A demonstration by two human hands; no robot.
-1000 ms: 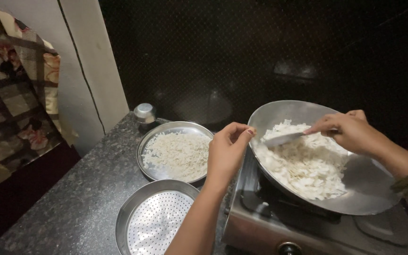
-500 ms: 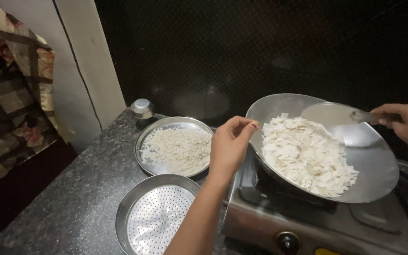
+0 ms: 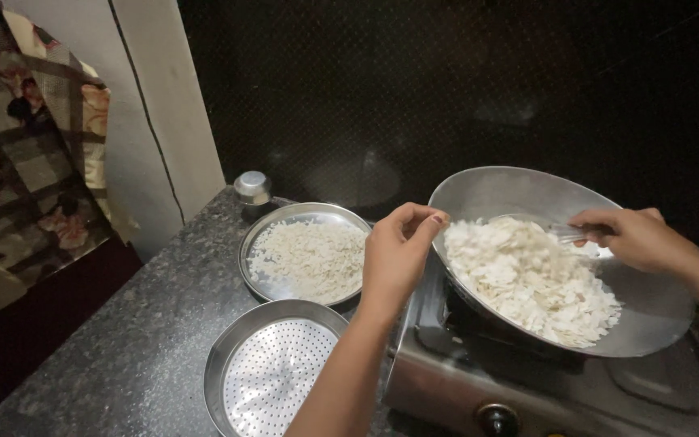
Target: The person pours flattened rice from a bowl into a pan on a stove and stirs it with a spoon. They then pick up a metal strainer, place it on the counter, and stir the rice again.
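Wok [image 3: 649, 299] on stove [image 3: 446, 380], counter's right end. Left hand [image 3: 394, 255] pinches its near rim; right hand [image 3: 637, 239] closed on spatula [image 3: 564, 232] in the flakes [image 3: 527, 279]. Flakes look light, brittle; thin rim likely slippery.

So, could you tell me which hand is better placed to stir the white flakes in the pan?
Right. The right hand already holds the metal spatula over the flakes, while the left hand only grips the pan rim.

Probably a home kitchen: gas stove [image 3: 479, 380], granite counter [image 3: 123, 348], steel pan [image 3: 657, 299].
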